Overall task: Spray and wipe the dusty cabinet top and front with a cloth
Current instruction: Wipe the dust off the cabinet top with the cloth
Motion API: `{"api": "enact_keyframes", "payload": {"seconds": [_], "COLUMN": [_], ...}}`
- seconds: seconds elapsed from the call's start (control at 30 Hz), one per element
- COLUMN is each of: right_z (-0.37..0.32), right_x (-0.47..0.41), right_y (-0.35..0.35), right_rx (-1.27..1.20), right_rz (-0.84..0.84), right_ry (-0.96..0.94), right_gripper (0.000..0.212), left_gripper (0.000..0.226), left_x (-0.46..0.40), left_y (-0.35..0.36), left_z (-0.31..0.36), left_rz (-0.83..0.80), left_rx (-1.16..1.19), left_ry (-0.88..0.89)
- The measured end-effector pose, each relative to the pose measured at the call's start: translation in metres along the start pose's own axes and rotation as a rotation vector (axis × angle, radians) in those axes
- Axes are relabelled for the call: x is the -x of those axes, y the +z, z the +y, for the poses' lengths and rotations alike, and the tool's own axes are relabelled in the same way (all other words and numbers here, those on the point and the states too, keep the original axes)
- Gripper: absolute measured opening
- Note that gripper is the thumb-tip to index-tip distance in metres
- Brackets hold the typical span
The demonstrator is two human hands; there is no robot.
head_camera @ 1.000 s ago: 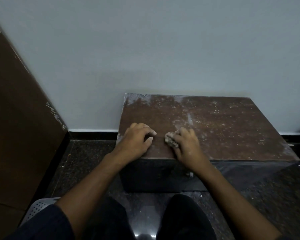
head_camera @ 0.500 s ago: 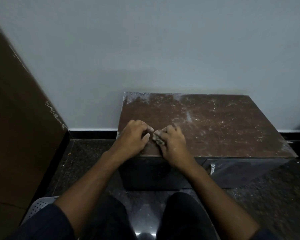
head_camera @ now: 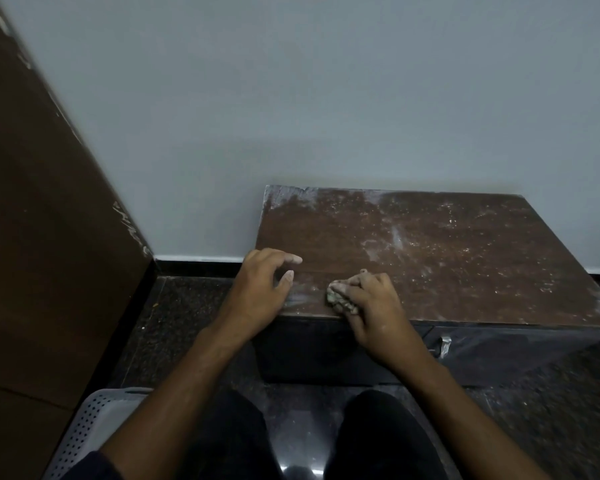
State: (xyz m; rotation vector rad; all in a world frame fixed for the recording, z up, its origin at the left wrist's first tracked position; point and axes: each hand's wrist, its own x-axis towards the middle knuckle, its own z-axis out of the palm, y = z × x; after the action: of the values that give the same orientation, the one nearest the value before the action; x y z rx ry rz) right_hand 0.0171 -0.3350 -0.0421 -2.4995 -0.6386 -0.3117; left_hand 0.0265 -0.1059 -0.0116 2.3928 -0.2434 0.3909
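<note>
A low brown cabinet (head_camera: 447,258) stands against the wall, its top speckled with pale dust, thickest at the back left corner and the middle. My right hand (head_camera: 371,306) presses a crumpled, dirty cloth (head_camera: 340,301) onto the top at the front edge. My left hand (head_camera: 260,292) rests on the front left corner, fingers curled loosely and holding nothing. The dark cabinet front (head_camera: 326,351) shows below, with a small metal handle (head_camera: 444,346) right of my right wrist. No spray bottle is in view.
A brown door or panel (head_camera: 49,237) fills the left side. A white perforated basket (head_camera: 94,431) sits at the lower left by my knee. The floor (head_camera: 187,323) is dark speckled stone; my knees are at the bottom.
My right hand slid the cloth left until it met my left hand, then back a little to the right along the front edge. My left hand's fingers have loosened and spread slightly.
</note>
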Motion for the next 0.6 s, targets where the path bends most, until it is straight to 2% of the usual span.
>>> {"api": "enact_keyframes", "payload": {"seconds": [0.13, 0.3, 0.47, 0.6], "right_z": [-0.013, -0.04, -0.021, -0.037], "right_x": [-0.028, -0.019, -0.043, -0.028], "right_y": [0.005, 0.021, 0.018, 0.023], "right_rx": [0.088, 0.041, 0.067, 0.018], "right_rz": [0.029, -0.082, 0.025, -0.066], "right_ry": [0.166, -0.057, 0.08, -0.037], "right_gripper": [0.026, 0.034, 0.026, 0.027], "left_gripper": [0.027, 0.029, 0.03, 0.029], "left_x": [0.006, 0.013, 0.022, 0.025], "left_y": [-0.006, -0.009, -0.012, -0.019], "left_z": [-0.006, -0.004, -0.01, -0.016], "left_rz": [0.054, 0.038, 0.029, 0.025], "left_rx": [0.002, -0.022, -0.032, -0.02], "left_ry": [-0.061, -0.099, -0.089, -0.062]}}
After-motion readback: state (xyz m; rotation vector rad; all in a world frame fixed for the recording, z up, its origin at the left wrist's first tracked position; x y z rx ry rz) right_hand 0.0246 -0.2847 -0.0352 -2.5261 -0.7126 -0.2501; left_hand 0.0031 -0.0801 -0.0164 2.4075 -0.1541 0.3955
